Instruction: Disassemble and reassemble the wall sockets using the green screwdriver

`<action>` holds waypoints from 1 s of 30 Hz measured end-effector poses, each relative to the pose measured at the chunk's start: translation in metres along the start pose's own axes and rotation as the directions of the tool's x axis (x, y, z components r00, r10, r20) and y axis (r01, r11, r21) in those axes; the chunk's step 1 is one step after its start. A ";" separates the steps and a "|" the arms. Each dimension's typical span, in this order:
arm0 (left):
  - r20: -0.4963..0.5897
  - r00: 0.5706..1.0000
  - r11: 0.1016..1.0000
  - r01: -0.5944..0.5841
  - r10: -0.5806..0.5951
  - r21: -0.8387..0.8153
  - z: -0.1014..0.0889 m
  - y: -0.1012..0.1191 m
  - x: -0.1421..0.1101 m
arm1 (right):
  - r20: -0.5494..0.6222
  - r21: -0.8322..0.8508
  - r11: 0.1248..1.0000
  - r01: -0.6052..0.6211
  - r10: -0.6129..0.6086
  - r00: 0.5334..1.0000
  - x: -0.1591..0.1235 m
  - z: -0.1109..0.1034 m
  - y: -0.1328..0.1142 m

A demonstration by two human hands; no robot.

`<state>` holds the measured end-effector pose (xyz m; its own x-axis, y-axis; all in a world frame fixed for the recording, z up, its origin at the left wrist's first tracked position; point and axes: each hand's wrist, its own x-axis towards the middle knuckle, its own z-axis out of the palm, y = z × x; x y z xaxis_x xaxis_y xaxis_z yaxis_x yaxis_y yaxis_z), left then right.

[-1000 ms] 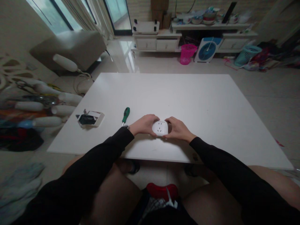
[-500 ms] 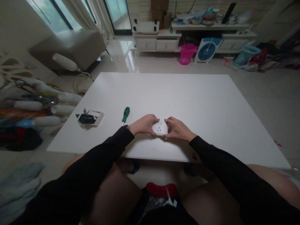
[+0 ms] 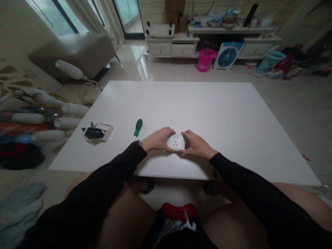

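Observation:
A white wall socket [image 3: 176, 141] with several dark pin slots faces up near the front edge of the white table [image 3: 207, 110]. My left hand [image 3: 163, 138] grips its left side, thumb at the near edge and fingers at the far edge. On the opposite side, my right hand [image 3: 193, 143] holds it the same way. Whether the socket rests on the tabletop or hangs just above it, I cannot tell. A screwdriver with a green handle [image 3: 138, 127] lies left of my left hand, its tip hidden behind my wrist.
At the table's left stands a small open white box [image 3: 109, 133] with black items inside. Beyond the table are a pink basket [image 3: 205, 60], a blue and white fan [image 3: 227, 56] and a low white cabinet [image 3: 160, 48]. White padded bars [image 3: 68, 69] rise on the left.
The whole view has shifted slightly. Both hands keep the same hold on the socket, and nothing else has visibly moved.

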<state>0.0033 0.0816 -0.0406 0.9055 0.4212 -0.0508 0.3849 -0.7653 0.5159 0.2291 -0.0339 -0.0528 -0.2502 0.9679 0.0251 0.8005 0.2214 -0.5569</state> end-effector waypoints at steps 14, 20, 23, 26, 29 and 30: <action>0.042 0.999 1.000 0.002 -0.002 -0.007 -0.002 -0.003 -0.008 | -0.044 0.002 0.997 0.073 -0.073 0.996 -0.002 0.001 -0.003; 0.075 0.996 0.996 0.052 -0.057 0.072 -0.005 0.007 -0.006 | -0.009 -0.047 0.994 0.098 -0.099 0.995 -0.001 0.000 -0.003; 0.068 0.996 0.995 0.048 -0.055 0.087 -0.004 0.010 -0.006 | 0.001 -0.056 0.994 0.096 -0.096 0.995 -0.001 -0.002 -0.005; 0.051 0.997 0.994 0.054 -0.059 0.095 -0.004 0.010 -0.005 | 0.004 -0.028 0.995 0.095 -0.095 0.996 -0.001 -0.002 -0.005; 0.051 0.996 0.993 0.061 -0.066 0.098 -0.004 0.009 -0.004 | 0.004 -0.020 0.995 0.100 -0.100 0.995 -0.001 -0.002 -0.004; 0.053 0.996 0.993 0.062 -0.068 0.095 -0.004 0.008 -0.004 | 0.003 -0.019 0.995 0.102 -0.102 0.995 0.000 -0.002 -0.004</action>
<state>0.0024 0.0756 -0.0325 0.8856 0.4456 -0.1308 0.4559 -0.7805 0.4278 0.2272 -0.0348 -0.0491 -0.3321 0.9400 0.0787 0.7811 0.3208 -0.5357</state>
